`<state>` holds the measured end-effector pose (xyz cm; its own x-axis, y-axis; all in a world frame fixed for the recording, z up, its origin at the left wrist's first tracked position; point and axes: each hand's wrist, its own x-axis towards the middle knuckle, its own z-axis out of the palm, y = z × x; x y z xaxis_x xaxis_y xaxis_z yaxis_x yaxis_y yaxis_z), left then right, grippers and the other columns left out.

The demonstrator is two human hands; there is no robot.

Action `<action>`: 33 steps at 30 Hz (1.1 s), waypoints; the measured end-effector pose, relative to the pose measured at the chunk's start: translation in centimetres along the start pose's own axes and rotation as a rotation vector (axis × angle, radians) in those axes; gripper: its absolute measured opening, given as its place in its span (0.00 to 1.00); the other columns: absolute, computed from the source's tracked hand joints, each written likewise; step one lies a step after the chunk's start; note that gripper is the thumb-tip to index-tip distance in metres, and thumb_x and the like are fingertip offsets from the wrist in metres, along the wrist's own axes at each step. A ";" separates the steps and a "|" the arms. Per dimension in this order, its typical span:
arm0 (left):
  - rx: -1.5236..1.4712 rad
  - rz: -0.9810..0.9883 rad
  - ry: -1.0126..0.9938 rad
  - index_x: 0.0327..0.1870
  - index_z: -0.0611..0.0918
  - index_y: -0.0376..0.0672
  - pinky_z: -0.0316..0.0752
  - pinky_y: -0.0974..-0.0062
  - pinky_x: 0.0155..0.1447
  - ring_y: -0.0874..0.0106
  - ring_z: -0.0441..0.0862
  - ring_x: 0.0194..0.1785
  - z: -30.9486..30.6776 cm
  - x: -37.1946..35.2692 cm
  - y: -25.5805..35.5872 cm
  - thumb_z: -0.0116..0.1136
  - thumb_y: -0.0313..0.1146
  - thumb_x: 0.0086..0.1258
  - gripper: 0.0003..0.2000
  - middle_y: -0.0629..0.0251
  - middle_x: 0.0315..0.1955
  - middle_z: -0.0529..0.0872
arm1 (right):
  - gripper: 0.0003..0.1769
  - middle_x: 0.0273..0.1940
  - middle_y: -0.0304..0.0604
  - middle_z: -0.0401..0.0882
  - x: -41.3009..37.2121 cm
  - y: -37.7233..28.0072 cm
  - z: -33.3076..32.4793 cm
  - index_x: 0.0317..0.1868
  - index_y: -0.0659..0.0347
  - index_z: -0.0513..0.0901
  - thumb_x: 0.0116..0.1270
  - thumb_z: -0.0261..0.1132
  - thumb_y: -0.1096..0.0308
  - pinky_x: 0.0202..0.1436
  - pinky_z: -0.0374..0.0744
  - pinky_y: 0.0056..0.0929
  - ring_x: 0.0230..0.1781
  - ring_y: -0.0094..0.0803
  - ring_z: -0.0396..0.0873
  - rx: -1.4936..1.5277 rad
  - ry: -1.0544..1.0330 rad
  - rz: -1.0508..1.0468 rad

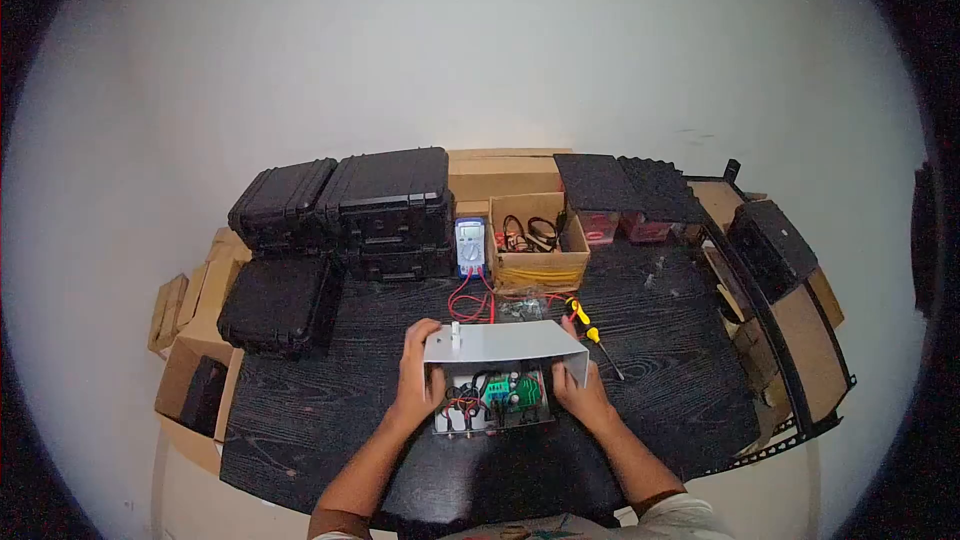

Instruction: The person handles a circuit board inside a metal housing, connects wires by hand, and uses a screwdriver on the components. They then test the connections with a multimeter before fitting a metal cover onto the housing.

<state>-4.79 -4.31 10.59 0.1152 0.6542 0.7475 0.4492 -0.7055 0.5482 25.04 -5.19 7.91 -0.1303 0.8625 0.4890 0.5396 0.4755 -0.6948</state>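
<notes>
A light grey metal cover (508,342) is tilted over an electronics case. My left hand (418,380) grips the cover's left side, with the fingers at its upper corner and the thumb inside. On the opposite side, my right hand (583,392) wraps round the cover's right end. Below it, the case base (447,414) holds a green circuit board (516,393) and tangled red and black wires (462,405). The cover hides the back of the base. Just beyond my right hand lies a yellow-handled screwdriver (594,337).
Behind the case stands a multimeter (471,245) with red leads, beside a cardboard box (540,265) of cables. Black hard cases (385,195) are stacked at the back left. A clear plastic bag (522,308) lies nearby. Black metal shelving (770,310) borders the table's right side.
</notes>
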 end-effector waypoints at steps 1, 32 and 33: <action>0.041 0.030 -0.038 0.67 0.70 0.30 0.68 0.58 0.74 0.41 0.76 0.64 -0.3 0.5 0.8 0.47 0.15 0.55 0.31 0.38 0.60 0.75 | 0.32 0.68 0.69 0.75 0.0 0.7 0.1 0.77 0.67 0.64 0.74 0.58 0.73 0.66 0.80 0.47 0.66 0.64 0.78 0.000 0.024 -0.027; 0.075 -0.182 -0.355 0.71 0.69 0.39 0.74 0.55 0.74 0.39 0.72 0.73 -1.5 -4.7 -2.9 0.64 0.15 0.57 0.37 0.42 0.72 0.70 | 0.35 0.64 0.67 0.76 -1.4 4.7 3.0 0.75 0.60 0.61 0.70 0.63 0.72 0.67 0.80 0.50 0.65 0.67 0.78 -0.047 -0.278 0.094; 0.088 -0.204 -0.382 0.73 0.68 0.40 0.73 0.56 0.75 0.40 0.70 0.75 -1.6 -4.6 -2.7 0.65 0.15 0.57 0.38 0.42 0.73 0.69 | 0.35 0.64 0.67 0.76 -1.3 4.4 2.9 0.75 0.60 0.61 0.70 0.63 0.72 0.67 0.79 0.50 0.65 0.66 0.78 -0.045 -0.275 0.065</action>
<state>-7.98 -5.83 6.31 0.3285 0.8430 0.4259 0.5687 -0.5366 0.6234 25.20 -3.68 2.70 -0.3118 0.9084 0.2786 0.5898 0.4149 -0.6928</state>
